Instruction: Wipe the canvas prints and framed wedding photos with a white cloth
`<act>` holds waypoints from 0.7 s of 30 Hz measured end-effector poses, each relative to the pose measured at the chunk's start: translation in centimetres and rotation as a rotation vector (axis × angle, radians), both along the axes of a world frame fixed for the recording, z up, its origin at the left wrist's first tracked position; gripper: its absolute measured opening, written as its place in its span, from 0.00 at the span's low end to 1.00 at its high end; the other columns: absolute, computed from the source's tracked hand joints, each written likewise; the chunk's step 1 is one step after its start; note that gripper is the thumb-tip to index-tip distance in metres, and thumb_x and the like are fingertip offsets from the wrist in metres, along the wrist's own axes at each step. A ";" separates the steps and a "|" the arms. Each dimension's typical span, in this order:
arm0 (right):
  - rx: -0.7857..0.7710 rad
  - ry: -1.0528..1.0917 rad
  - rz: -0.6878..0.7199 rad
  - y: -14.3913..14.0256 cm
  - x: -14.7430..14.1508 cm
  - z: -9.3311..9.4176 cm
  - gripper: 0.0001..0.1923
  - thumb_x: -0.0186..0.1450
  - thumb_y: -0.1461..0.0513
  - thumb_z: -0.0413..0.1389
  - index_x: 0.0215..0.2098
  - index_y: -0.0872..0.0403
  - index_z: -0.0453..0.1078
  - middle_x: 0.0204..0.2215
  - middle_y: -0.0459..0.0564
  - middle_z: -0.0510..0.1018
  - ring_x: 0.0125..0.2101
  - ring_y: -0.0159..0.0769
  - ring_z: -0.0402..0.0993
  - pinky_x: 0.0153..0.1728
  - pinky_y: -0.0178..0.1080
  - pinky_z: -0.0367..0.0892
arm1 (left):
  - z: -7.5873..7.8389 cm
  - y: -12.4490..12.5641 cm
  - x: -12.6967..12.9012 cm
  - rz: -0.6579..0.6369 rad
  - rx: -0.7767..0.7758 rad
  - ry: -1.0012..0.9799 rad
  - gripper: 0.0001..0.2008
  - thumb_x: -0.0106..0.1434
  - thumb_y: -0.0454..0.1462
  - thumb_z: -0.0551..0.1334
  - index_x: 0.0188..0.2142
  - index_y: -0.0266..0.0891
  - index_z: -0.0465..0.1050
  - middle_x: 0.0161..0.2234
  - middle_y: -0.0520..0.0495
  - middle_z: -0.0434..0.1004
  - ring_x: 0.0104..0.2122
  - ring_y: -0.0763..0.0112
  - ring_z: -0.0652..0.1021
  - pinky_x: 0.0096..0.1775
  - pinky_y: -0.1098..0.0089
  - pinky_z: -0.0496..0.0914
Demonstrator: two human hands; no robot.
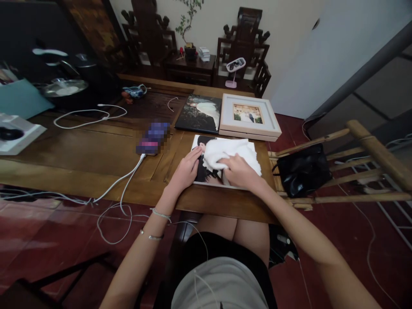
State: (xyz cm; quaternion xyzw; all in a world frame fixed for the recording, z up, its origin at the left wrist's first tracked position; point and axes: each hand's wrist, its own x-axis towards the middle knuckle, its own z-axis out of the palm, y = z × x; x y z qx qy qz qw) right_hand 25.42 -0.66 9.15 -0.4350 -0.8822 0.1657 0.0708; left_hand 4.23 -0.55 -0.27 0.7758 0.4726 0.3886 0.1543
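A large photo print or panel (203,173) lies flat near the table's front edge, partly covered by a white cloth (222,151). My right hand (237,171) is closed on the near side of the cloth and presses it against the picture. At the picture's left edge rests my left hand (189,166), its fingers stretched out over the border. Much of the picture is hidden beneath the cloth and my right hand.
Behind lie a dark photo panel (201,113) and a white-framed picture (249,113). A phone (152,138) with a white cable (128,172) is to the left. A bamboo chair (341,167) with a black bag (302,169) stands at the right.
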 end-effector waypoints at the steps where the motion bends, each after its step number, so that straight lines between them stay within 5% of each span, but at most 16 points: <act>1: 0.007 0.008 -0.009 1.4 -0.2 0.0 0.24 0.56 0.71 0.46 0.45 0.55 0.75 0.45 0.56 0.80 0.48 0.48 0.73 0.52 0.49 0.61 | -0.1 0.0 0.0 -0.008 0.006 -0.007 0.22 0.69 0.33 0.47 0.60 0.34 0.63 0.63 0.38 0.63 0.63 0.60 0.63 0.64 0.51 0.58; 6: 0.043 0.045 0.002 5.2 -1.0 0.3 0.21 0.58 0.70 0.46 0.42 0.56 0.76 0.39 0.54 0.82 0.40 0.44 0.75 0.43 0.40 0.64 | -0.4 0.1 -0.2 -0.023 0.025 -0.014 0.22 0.69 0.32 0.46 0.61 0.35 0.63 0.63 0.39 0.63 0.64 0.60 0.62 0.63 0.49 0.58; 9: 0.076 0.008 -0.024 4.9 -1.3 -0.3 0.23 0.59 0.71 0.46 0.47 0.56 0.75 0.43 0.56 0.80 0.49 0.47 0.71 0.50 0.46 0.61 | -0.3 0.1 -0.3 -0.027 0.018 -0.005 0.22 0.69 0.32 0.46 0.60 0.31 0.63 0.62 0.35 0.63 0.64 0.59 0.62 0.64 0.51 0.58; 15: 0.136 -0.087 0.018 -1.9 -0.9 -2.2 0.24 0.58 0.72 0.47 0.50 0.60 0.73 0.61 0.62 0.65 0.64 0.55 0.52 0.60 0.63 0.45 | 0.1 0.0 0.0 -0.016 0.035 -0.009 0.23 0.68 0.30 0.45 0.61 0.35 0.63 0.63 0.39 0.62 0.63 0.62 0.63 0.64 0.52 0.58; 21: -0.016 -0.055 0.179 -9.4 0.3 -0.9 0.23 0.54 0.72 0.48 0.44 0.57 0.76 0.62 0.58 0.64 0.65 0.56 0.50 0.60 0.66 0.45 | 0.4 -0.3 0.1 0.024 -0.038 0.013 0.22 0.68 0.32 0.47 0.59 0.31 0.65 0.62 0.36 0.63 0.63 0.60 0.63 0.64 0.53 0.58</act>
